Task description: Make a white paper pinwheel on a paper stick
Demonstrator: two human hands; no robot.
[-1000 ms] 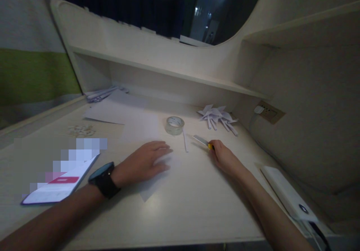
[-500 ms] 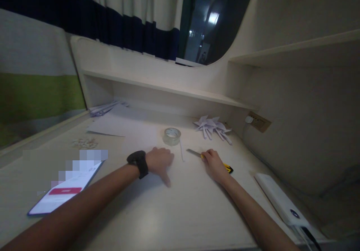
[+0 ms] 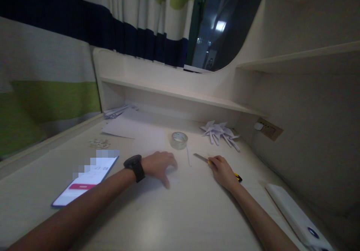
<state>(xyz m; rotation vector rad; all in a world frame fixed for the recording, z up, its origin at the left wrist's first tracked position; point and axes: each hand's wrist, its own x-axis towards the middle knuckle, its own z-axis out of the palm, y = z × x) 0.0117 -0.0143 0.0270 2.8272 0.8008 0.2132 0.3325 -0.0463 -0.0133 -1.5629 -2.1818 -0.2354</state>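
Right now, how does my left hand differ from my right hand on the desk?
The left hand wears a black watch at the wrist; the right hand has a bare wrist. The left hand presses down on a white sheet of paper with fingers curled and nothing gripped; the right hand grips a yellow utility knife, blade extended toward the tape roll. Both rest low on the desk, apart from each other.

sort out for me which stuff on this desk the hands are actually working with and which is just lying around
In use:
left hand pressing on the paper sheet
right hand on the yellow utility knife

Lying about:
tape roll
folded paper shapes
phone
white power bank
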